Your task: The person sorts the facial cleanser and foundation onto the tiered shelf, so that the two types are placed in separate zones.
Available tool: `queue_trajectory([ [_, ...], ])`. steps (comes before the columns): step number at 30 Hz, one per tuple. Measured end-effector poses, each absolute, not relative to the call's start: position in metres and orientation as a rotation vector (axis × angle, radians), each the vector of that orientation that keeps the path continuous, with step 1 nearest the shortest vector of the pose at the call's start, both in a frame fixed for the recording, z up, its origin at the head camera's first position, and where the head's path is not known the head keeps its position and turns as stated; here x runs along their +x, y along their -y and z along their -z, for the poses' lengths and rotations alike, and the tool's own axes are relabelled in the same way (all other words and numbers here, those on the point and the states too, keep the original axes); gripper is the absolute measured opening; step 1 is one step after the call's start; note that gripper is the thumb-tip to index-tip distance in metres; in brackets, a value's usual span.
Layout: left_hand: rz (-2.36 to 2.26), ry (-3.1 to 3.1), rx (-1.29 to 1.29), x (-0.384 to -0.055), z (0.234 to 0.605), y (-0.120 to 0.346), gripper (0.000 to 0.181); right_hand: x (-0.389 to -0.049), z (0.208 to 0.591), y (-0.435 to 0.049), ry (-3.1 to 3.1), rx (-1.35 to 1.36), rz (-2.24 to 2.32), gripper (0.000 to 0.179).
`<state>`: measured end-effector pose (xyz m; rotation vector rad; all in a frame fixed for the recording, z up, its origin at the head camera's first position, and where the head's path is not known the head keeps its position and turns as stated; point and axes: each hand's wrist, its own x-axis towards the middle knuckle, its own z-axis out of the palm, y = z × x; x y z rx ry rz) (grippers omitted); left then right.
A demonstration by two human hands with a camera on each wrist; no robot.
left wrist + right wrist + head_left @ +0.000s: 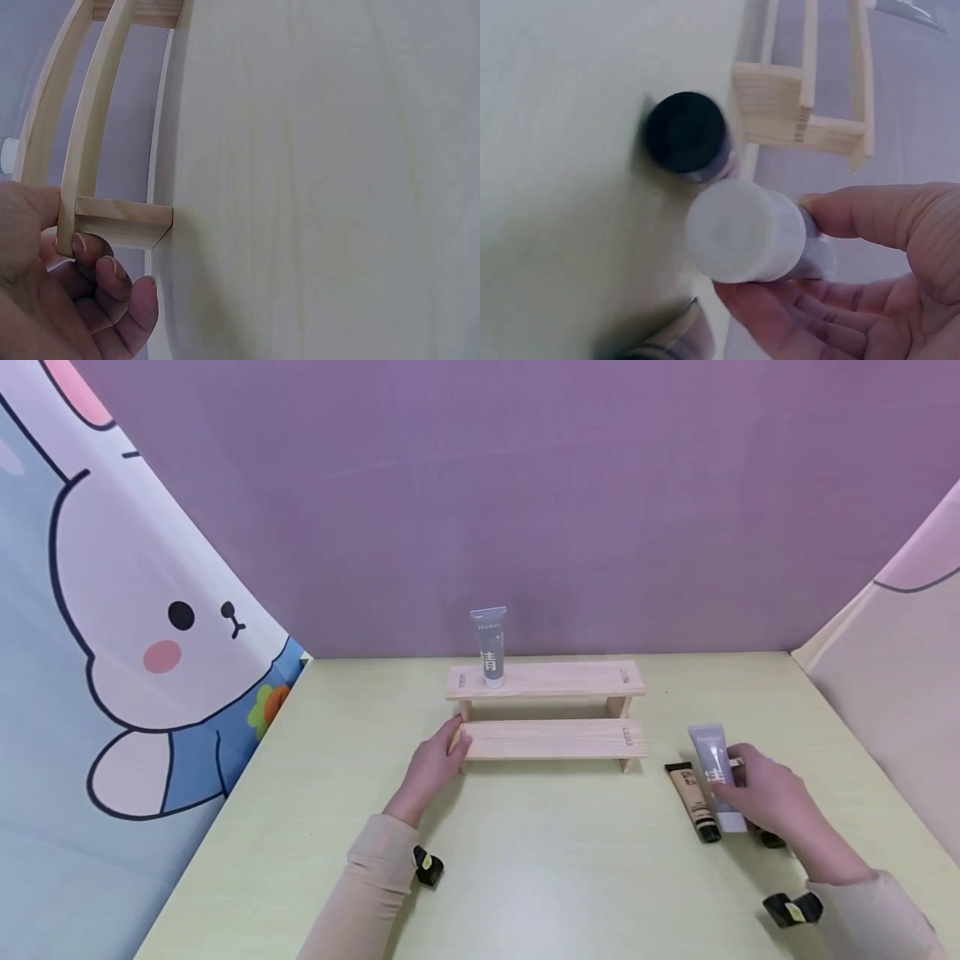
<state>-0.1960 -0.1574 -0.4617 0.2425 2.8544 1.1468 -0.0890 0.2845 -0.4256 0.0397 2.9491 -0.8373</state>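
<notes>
A small two-tier wooden rack stands toward the back of the table. My left hand pinches the left end of its lower board, thumb on one side and fingers on the other. On the upper tier a grey squeeze tube with a white cap stands upright, cap down. My right hand holds a similar grey squeeze tube between thumb and fingers; its white cap faces the right wrist camera. Just left of it lies a beige squeeze tube with a black cap. Another black-capped tube is mostly hidden under my right hand.
The pale table ends at a purple backdrop. A rabbit-print cloth hangs along the left side, and a pale printed cloth along the right. Each wrist wears a small black device.
</notes>
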Motion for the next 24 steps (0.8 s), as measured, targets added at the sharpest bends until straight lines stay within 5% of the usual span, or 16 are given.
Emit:
queue_trajectory([
  [24, -1.169, -2.868, 0.272, -0.196, 0.463, 0.158, 0.052, -0.119, 0.389, -0.238, -3.076, -0.082, 1.190, 0.061],
])
